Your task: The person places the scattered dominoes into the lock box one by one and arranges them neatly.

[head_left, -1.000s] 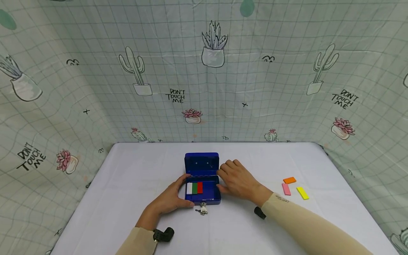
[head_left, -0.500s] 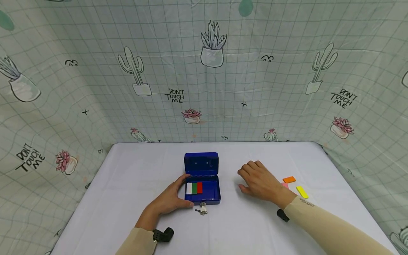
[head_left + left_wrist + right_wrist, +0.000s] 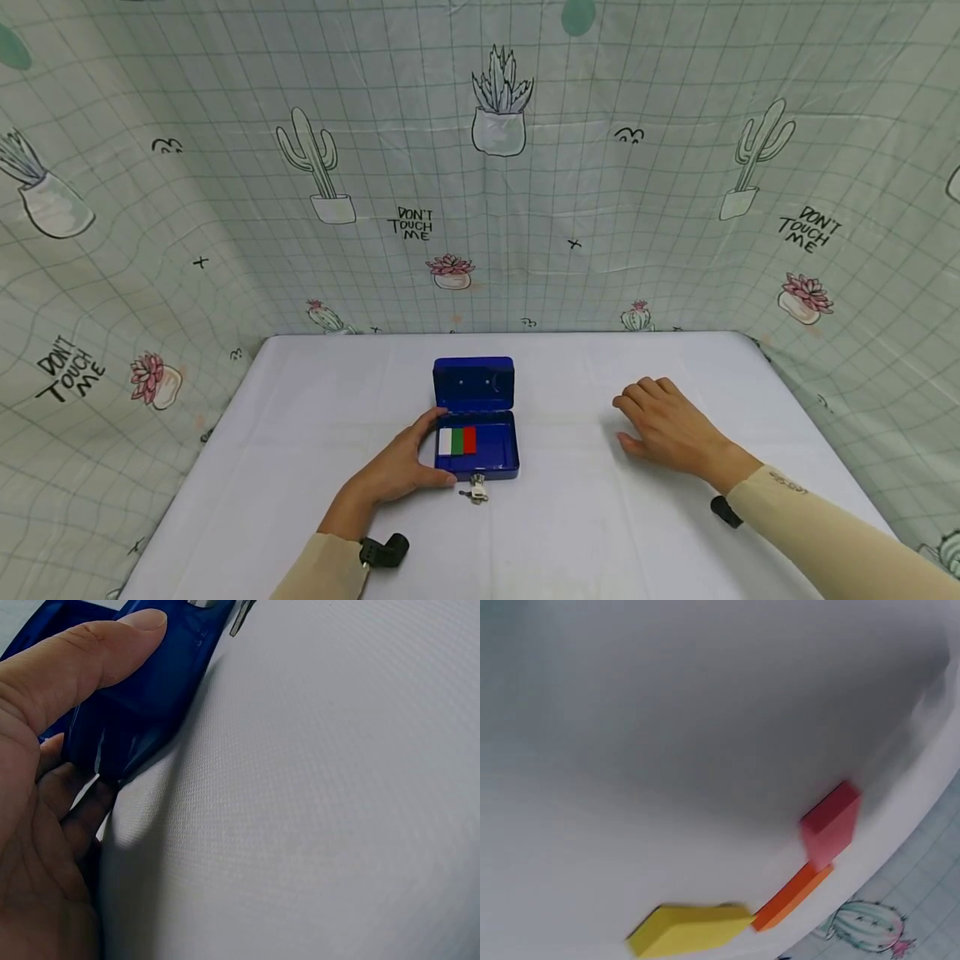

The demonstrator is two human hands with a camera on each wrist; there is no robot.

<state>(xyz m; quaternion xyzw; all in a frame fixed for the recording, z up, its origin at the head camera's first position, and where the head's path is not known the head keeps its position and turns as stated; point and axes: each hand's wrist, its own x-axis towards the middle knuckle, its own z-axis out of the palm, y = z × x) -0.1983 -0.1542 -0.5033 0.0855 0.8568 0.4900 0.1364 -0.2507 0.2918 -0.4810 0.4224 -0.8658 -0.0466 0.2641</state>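
Note:
A small blue metal box (image 3: 495,450) stands with its lid (image 3: 474,382) raised at the back. White, green and red flat blocks (image 3: 457,441) lie side by side in its left part. My left hand (image 3: 401,462) grips the box's left end, thumb at the front wall and fingers round the side; the left wrist view shows the thumb pressed on the blue wall (image 3: 146,697). Out to the right, my right hand (image 3: 663,429) hovers over the table, fingers loosely bent and holding nothing. Pink (image 3: 831,821), orange (image 3: 791,896) and yellow (image 3: 694,928) blocks lie by it, hidden from the head view.
Small keys (image 3: 476,493) hang from the lock at the box's front. A white cloth covers the table (image 3: 337,375). Behind and beside it hangs a checked curtain (image 3: 562,183) printed with cacti. A small black camera sits on each wrist.
My right hand has left the box's right side and moved right across the table, now covering the loose blocks in the head view. The left hand and box have stayed put.

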